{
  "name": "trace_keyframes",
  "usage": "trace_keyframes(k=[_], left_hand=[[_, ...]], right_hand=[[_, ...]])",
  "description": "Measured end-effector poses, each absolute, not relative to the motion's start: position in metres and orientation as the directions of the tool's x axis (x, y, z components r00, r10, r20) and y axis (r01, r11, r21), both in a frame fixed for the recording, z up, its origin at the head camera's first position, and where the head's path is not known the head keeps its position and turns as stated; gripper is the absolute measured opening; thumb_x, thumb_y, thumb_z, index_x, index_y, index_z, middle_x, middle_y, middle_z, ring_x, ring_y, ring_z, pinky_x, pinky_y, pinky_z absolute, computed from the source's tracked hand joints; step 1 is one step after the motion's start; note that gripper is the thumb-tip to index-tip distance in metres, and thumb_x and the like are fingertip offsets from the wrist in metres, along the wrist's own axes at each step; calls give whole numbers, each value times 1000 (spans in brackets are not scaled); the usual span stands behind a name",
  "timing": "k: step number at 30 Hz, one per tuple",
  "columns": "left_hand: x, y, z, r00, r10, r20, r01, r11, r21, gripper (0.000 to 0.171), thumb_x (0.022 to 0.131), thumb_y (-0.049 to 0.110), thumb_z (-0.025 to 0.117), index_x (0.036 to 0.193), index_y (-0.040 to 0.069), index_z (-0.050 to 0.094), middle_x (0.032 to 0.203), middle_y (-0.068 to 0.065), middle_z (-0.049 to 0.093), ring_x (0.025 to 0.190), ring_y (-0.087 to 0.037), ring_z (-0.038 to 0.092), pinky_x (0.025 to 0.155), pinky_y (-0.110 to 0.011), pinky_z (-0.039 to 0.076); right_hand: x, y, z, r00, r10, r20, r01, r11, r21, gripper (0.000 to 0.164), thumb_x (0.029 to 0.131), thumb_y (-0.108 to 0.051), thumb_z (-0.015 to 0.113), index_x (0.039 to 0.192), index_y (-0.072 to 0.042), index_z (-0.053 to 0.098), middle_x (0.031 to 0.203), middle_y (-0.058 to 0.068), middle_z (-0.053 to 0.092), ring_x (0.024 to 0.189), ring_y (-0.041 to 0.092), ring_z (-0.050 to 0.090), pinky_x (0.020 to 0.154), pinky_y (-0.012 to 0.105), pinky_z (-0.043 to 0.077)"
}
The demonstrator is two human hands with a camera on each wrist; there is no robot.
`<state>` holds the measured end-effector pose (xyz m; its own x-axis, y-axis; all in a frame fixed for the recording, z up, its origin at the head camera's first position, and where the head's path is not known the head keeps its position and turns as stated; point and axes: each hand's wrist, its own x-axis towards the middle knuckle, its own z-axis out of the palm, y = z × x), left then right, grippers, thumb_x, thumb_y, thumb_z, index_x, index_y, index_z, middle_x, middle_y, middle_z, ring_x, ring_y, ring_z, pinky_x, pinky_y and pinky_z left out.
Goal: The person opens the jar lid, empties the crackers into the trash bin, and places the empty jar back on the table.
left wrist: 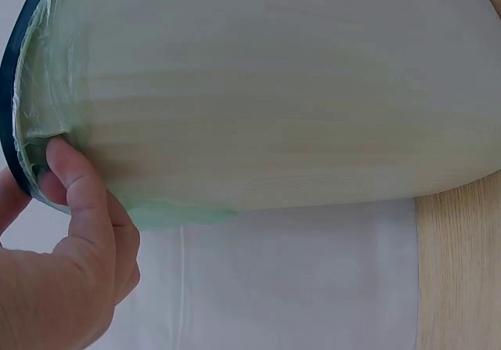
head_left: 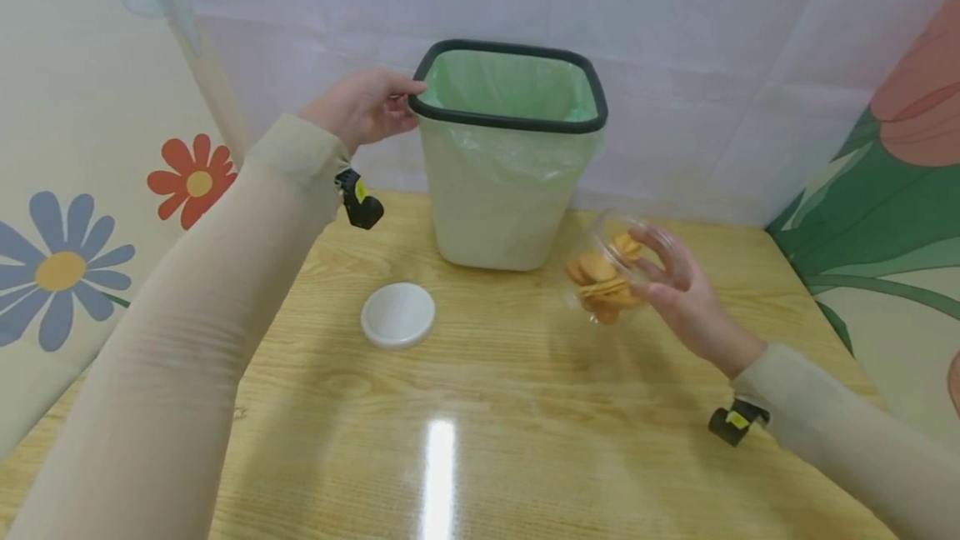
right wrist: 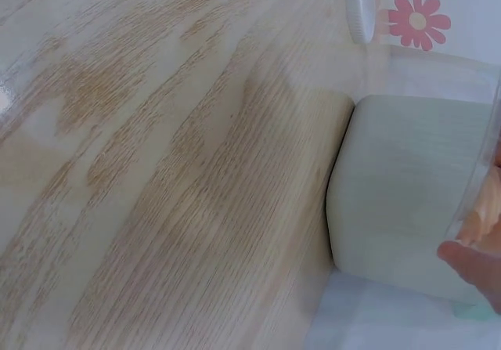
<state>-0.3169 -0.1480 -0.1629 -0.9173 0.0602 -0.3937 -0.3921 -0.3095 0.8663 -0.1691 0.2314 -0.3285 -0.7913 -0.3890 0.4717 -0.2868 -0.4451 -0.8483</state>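
At the back of the table stands a pale trash bin point(head_left: 498, 198) with a dark rim point(head_left: 517, 121) and a green plastic bag point(head_left: 510, 77) lining it. My left hand point(head_left: 367, 107) pinches the left side of the rim; its fingers point(left wrist: 86, 197) press the bag's edge in the left wrist view. To the right of the bin, my right hand point(head_left: 678, 290) holds a clear jar point(head_left: 603, 227), tilted and without a lid. Orange, flat, round crackers point(head_left: 600, 277) lie inside it. The right wrist view shows only the jar's edge and a fingertip point(right wrist: 462, 257).
A round white lid point(head_left: 397, 315) lies on the wooden table point(head_left: 525, 415), left of the bin's base. Behind the bin hangs a pale cloth point(head_left: 675, 65), with flower-printed panels point(head_left: 67, 132) at either side.
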Motion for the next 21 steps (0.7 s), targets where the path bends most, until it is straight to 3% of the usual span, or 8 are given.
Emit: trace_keyframes(k=[12, 21], left_hand=[[-315, -145, -164, -923, 46, -381, -378, -289, 880, 21, 93, 3, 62, 110, 10, 52, 94, -2, 44, 69, -12, 43, 56, -27, 47], [-316, -145, -165, -920, 42, -390, -383, -309, 870, 18, 93, 1, 62, 105, 9, 51, 90, -3, 44, 67, -13, 43, 55, -27, 47]], right_hand=[[-170, 235, -324, -788, -359, 501, -269, -531, -804, 51, 91, 7, 60, 138, -9, 47, 143, 6, 44, 122, 23, 53, 92, 28, 49], [-171, 240, -317, -807, -310, 503, -299, -520, -800, 52, 92, -4, 65, 139, -10, 44, 144, 6, 41, 126, 23, 49, 95, 32, 48]])
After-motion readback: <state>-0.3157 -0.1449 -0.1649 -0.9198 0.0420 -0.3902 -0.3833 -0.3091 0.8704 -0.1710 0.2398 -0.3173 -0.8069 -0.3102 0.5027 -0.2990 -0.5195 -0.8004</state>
